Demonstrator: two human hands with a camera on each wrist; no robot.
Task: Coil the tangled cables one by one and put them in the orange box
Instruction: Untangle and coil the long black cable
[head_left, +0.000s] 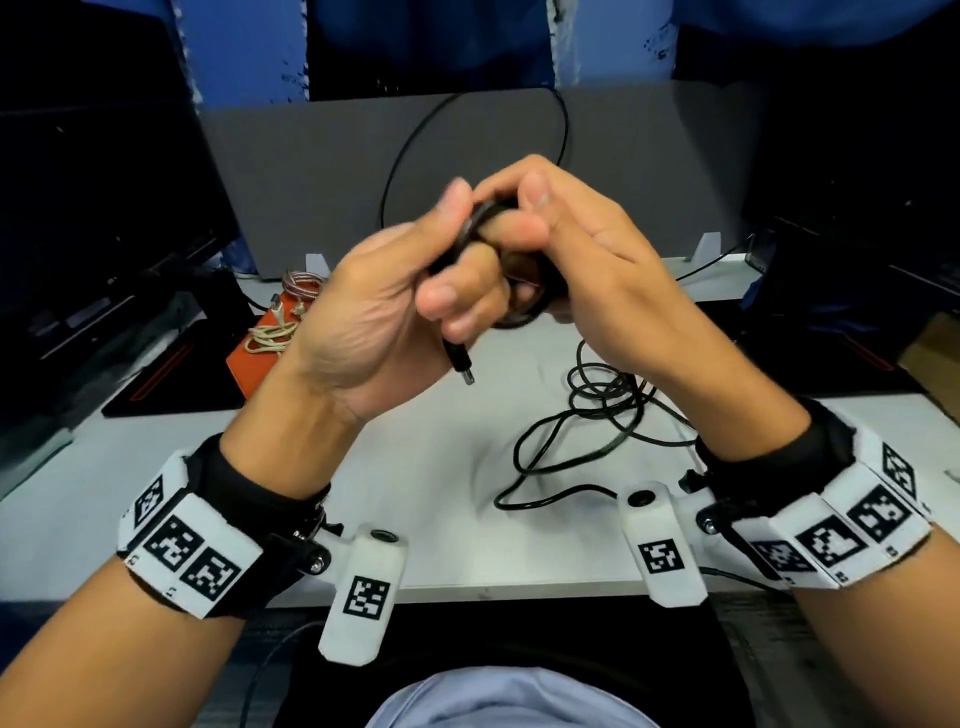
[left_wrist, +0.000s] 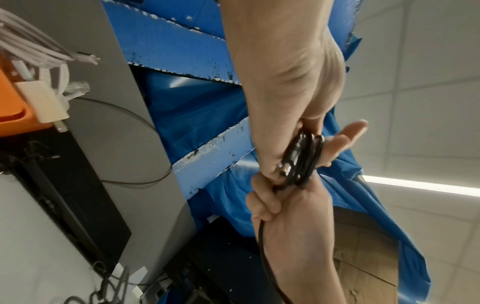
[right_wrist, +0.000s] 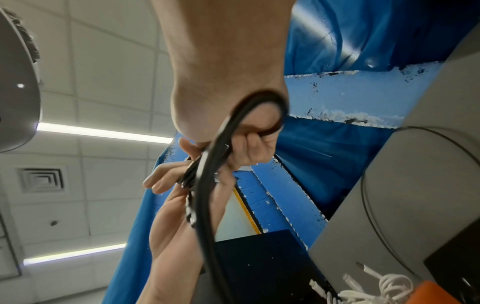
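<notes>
Curled fingers of your left hand (head_left: 395, 312) pinch the coiled black cable (head_left: 475, 223) above its dangling plug (head_left: 464, 366); your right hand (head_left: 597, 270) grips the loops just beside. Wind even turns, drawing slack (head_left: 605, 387) up from the table (head_left: 441, 493) below the grip.
</notes>
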